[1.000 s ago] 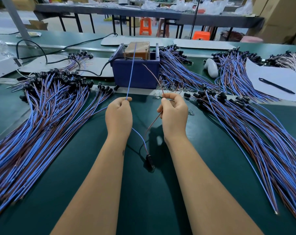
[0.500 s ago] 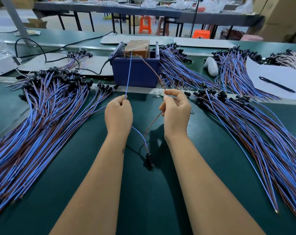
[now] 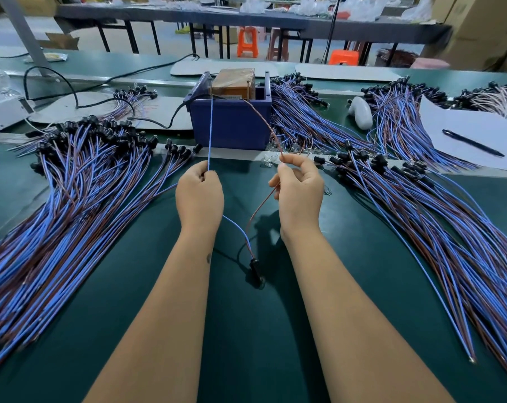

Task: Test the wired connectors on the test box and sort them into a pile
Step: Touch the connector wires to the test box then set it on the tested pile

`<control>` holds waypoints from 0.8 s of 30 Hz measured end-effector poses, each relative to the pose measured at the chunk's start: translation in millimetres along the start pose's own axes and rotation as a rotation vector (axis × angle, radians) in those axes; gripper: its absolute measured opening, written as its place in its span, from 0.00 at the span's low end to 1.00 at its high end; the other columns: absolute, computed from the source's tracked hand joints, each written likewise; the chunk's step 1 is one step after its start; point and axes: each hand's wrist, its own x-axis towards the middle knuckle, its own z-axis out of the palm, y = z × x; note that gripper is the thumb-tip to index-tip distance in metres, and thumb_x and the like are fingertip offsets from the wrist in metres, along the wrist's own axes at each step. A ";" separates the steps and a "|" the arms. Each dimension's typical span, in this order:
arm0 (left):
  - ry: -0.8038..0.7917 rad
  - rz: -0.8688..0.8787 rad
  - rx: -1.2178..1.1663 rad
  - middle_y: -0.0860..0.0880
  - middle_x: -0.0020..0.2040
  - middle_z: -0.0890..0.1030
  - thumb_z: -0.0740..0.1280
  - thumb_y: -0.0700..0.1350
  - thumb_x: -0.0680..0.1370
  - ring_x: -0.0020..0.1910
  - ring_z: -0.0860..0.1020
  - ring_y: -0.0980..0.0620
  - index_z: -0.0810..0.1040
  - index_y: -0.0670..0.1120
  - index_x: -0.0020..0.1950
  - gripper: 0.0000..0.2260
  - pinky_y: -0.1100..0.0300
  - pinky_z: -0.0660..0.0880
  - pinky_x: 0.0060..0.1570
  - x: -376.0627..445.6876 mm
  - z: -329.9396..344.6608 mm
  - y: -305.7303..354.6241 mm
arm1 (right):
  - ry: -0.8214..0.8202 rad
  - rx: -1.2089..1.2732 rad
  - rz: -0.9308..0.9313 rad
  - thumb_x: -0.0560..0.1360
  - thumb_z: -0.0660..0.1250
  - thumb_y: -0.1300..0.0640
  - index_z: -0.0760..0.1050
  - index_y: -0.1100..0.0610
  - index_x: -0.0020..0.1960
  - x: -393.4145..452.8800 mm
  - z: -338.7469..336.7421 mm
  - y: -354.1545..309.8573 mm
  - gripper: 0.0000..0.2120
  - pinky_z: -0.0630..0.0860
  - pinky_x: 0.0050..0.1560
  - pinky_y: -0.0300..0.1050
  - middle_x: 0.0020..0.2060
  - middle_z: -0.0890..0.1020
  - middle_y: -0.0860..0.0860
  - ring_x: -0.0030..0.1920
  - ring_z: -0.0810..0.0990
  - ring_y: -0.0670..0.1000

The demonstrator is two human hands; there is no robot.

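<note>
Two wires of one connector are held up toward the blue test box [image 3: 230,123]. The blue wire [image 3: 210,132] is pinched between the curled fingers of the left hand [image 3: 200,196], and the brown wire [image 3: 265,123] is pinched at the fingertips of the right hand [image 3: 300,190]. Both wires are run to the top of the box, and their black connector [image 3: 255,264] is hung low between the forearms, over the green mat [image 3: 246,344]. A large pile of wired connectors [image 3: 72,184] is spread at the left, and another pile [image 3: 435,228] at the right. A pen [image 3: 473,143] is laid on white paper [image 3: 461,132] far right.
</note>
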 end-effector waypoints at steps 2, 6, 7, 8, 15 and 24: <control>0.004 -0.003 -0.009 0.48 0.34 0.68 0.56 0.39 0.78 0.29 0.61 0.53 0.77 0.50 0.44 0.12 0.58 0.62 0.31 0.5 0.2 -0.4 | 0.004 -0.001 0.006 0.77 0.63 0.64 0.76 0.52 0.46 0.2 0.0 -0.1 0.08 0.70 0.40 0.47 0.27 0.76 0.49 0.30 0.72 0.46; 0.014 -0.022 -0.013 0.53 0.31 0.70 0.56 0.40 0.78 0.26 0.63 0.56 0.77 0.53 0.53 0.13 0.63 0.63 0.27 2.8 0.4 -2.6 | 0.005 -0.004 0.010 0.78 0.63 0.63 0.76 0.52 0.46 0.0 -0.1 -0.7 0.08 0.70 0.40 0.47 0.27 0.76 0.48 0.30 0.72 0.46; 0.017 -0.023 -0.012 0.53 0.31 0.70 0.56 0.40 0.78 0.25 0.63 0.56 0.77 0.52 0.54 0.13 0.63 0.63 0.27 3.1 0.6 -2.8 | 0.005 -0.003 0.010 0.78 0.63 0.63 0.76 0.52 0.46 -0.1 -0.5 -0.8 0.08 0.70 0.40 0.47 0.27 0.76 0.48 0.30 0.72 0.46; 0.019 -0.021 -0.012 0.53 0.31 0.70 0.56 0.40 0.78 0.26 0.63 0.55 0.78 0.52 0.54 0.13 0.62 0.64 0.27 3.2 0.8 -2.9 | 0.004 -0.003 0.010 0.78 0.62 0.63 0.76 0.52 0.47 -0.1 -0.7 -1.0 0.08 0.70 0.40 0.46 0.27 0.76 0.48 0.30 0.72 0.46; 0.015 -0.023 0.007 0.55 0.29 0.72 0.57 0.39 0.79 0.23 0.63 0.58 0.79 0.50 0.60 0.16 0.61 0.64 0.28 6.2 1.7 -4.2 | 0.003 -0.008 0.007 0.78 0.63 0.63 0.76 0.52 0.47 -0.5 -0.9 -1.4 0.08 0.70 0.38 0.44 0.26 0.76 0.46 0.29 0.71 0.46; 0.026 -0.024 -0.002 0.54 0.32 0.74 0.56 0.40 0.79 0.20 0.64 0.60 0.79 0.48 0.62 0.16 0.66 0.64 0.24 7.2 1.6 -4.6 | -0.006 -0.011 0.002 0.78 0.63 0.63 0.76 0.51 0.46 -0.7 -1.5 -1.1 0.08 0.71 0.37 0.43 0.25 0.76 0.45 0.29 0.72 0.44</control>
